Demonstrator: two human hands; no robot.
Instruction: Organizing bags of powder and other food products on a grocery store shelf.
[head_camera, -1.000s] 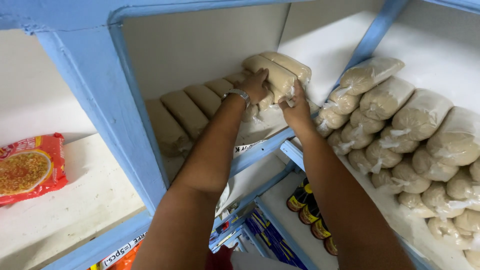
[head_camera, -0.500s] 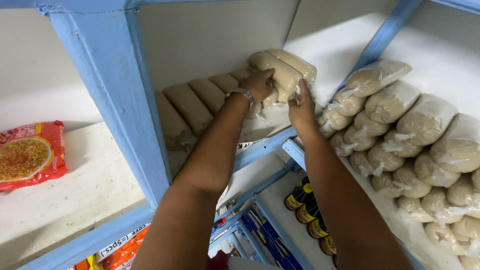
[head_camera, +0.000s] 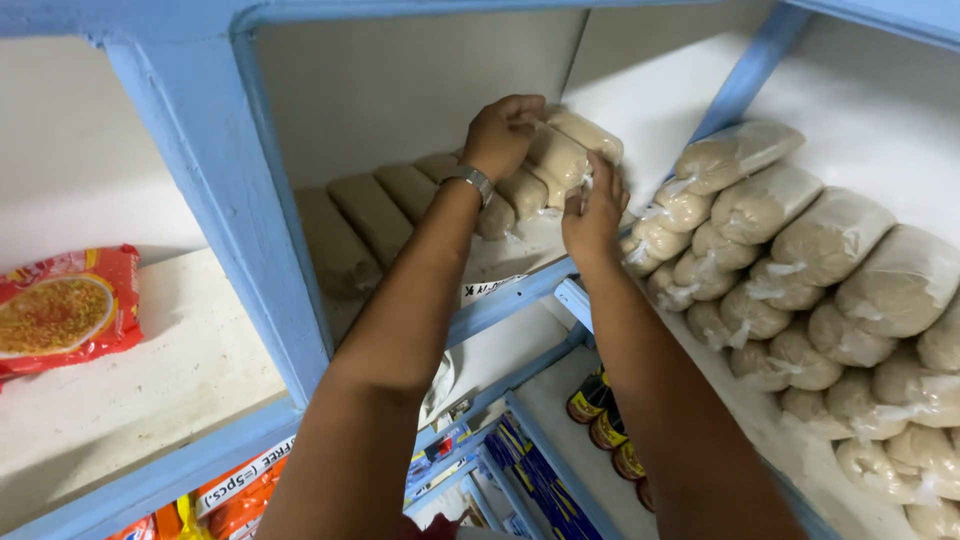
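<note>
Left hand (head_camera: 502, 133) — fingers curled over the top of the upper tan bag (head_camera: 556, 152), gripping it from above; metal watch (head_camera: 476, 181) on the wrist. Right hand (head_camera: 593, 208) — fingers spread, pressed against the near end of the same bag at its knotted plastic, steadying rather than closed round it.

The bag sits on top of a row of like bags (head_camera: 400, 195) lying side by side on the white shelf (head_camera: 520, 255), toward the row's right end, against the back wall.

Judgement: stacking step in hand — the bag is being seated as a second layer. Next move calls for squaring it along the bags beneath so it does not roll off, then letting go with both hands together.

Outward: to the right, a sloping pile of larger knotted bags (head_camera: 800, 260) fills the neighbouring bay. To the left, past the blue upright (head_camera: 225, 200), a red noodle packet (head_camera: 65, 310) lies on a bare white shelf. Below, dark bottles (head_camera: 600, 420) with yellow labels and blue boxes (head_camera: 535, 470). Walls off-white, frame pale blue.
</note>
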